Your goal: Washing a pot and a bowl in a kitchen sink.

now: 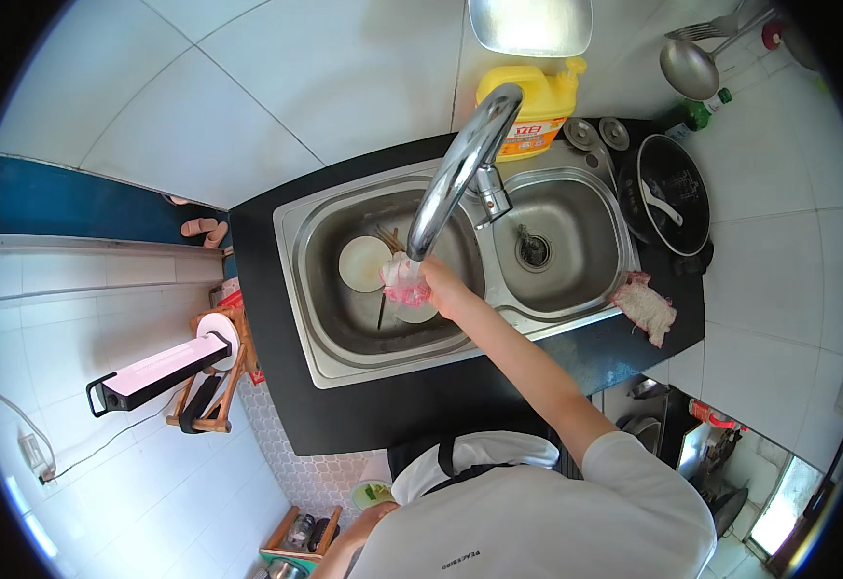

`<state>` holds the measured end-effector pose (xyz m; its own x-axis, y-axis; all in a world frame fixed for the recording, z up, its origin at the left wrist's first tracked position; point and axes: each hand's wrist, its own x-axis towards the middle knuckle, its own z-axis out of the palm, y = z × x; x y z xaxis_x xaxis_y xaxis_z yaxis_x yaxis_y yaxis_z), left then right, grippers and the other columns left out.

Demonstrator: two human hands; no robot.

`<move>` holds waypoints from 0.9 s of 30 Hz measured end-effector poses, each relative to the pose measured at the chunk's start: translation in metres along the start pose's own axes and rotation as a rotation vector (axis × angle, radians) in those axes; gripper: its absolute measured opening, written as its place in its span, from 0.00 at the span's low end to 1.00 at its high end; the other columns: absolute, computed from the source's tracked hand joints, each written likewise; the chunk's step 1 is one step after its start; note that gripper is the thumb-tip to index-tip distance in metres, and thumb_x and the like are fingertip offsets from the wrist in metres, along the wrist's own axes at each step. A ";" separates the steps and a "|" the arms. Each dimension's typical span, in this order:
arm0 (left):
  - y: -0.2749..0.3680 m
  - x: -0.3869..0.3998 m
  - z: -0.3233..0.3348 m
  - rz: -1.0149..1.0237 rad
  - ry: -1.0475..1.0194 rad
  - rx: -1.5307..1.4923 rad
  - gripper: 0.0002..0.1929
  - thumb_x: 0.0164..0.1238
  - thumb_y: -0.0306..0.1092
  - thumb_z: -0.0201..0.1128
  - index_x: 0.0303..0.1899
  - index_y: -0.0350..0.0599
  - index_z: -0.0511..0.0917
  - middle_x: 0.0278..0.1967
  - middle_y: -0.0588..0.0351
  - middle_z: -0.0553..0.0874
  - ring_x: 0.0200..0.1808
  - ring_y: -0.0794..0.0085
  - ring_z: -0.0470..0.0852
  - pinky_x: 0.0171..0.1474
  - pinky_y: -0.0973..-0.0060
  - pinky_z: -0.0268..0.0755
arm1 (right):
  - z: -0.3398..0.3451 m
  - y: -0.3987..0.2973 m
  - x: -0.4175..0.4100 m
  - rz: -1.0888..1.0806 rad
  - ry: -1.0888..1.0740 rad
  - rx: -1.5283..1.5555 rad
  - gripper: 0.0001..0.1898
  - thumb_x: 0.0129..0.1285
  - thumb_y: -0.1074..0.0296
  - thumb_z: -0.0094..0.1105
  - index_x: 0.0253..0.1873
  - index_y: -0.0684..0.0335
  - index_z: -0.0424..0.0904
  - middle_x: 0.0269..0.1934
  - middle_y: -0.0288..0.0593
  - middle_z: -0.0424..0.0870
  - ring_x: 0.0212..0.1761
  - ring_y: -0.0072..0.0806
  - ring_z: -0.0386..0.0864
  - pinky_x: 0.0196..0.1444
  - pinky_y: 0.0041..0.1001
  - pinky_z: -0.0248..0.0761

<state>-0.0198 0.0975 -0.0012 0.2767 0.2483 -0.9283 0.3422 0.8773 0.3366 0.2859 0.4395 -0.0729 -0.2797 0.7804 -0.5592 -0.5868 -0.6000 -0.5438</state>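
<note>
My right hand [444, 288] grips a pink-and-white cloth [405, 282] under the spout of a chrome faucet [457, 166]. A short stream of water appears to fall onto the cloth. Below it, in the left basin of a stainless steel double sink [323, 304], lie a pale round dish [365, 264], several chopsticks [390, 237] and a second pale dish [415, 313], partly covered by the cloth and hand. My left hand [370, 522] hangs low beside my waist, away from the sink; my shirt hides its fingers.
The right basin [573, 268] has a drain strainer [534, 250]. A second cloth [646, 307] lies on the counter's right edge. Behind the sink stands a yellow detergent jug [537, 94]; at right, a black pot [671, 184] holds a white utensil. A lamp-like device [168, 369] tops a wooden stool [208, 416].
</note>
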 end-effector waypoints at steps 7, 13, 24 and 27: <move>-0.109 0.084 -0.013 -0.096 0.119 0.074 0.10 0.61 0.36 0.54 0.33 0.40 0.77 0.28 0.41 0.82 0.33 0.52 0.82 0.35 0.64 0.74 | -0.004 0.005 0.000 -0.022 0.101 -0.033 0.13 0.61 0.67 0.46 0.48 0.66 0.69 0.40 0.46 0.81 0.40 0.31 0.81 0.46 0.28 0.73; -0.057 0.045 -0.001 -0.016 0.544 0.512 0.10 0.61 0.37 0.54 0.30 0.39 0.74 0.28 0.42 0.82 0.33 0.51 0.82 0.34 0.62 0.73 | -0.014 0.005 -0.009 0.005 0.088 -0.083 0.11 0.62 0.66 0.46 0.46 0.65 0.69 0.39 0.45 0.81 0.42 0.28 0.81 0.40 0.25 0.74; 0.094 0.073 0.032 0.534 0.391 0.208 0.10 0.61 0.31 0.59 0.43 0.41 0.78 0.38 0.50 0.82 0.39 0.64 0.82 0.39 0.75 0.74 | -0.034 0.024 0.010 -0.108 0.226 -0.255 0.10 0.60 0.64 0.54 0.42 0.62 0.70 0.31 0.36 0.73 0.30 0.18 0.70 0.27 0.19 0.62; 0.167 0.093 0.081 0.762 -0.167 0.389 0.16 0.64 0.36 0.59 0.52 0.44 0.76 0.43 0.53 0.80 0.43 0.71 0.79 0.46 0.76 0.71 | -0.025 0.023 0.010 -0.121 0.222 -0.367 0.10 0.59 0.66 0.56 0.43 0.63 0.70 0.34 0.38 0.75 0.32 0.19 0.73 0.31 0.21 0.65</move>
<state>0.1358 0.2343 -0.0184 0.6726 0.6205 -0.4032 0.2845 0.2863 0.9149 0.2882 0.4290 -0.1069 -0.0317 0.8161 -0.5770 -0.2854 -0.5607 -0.7773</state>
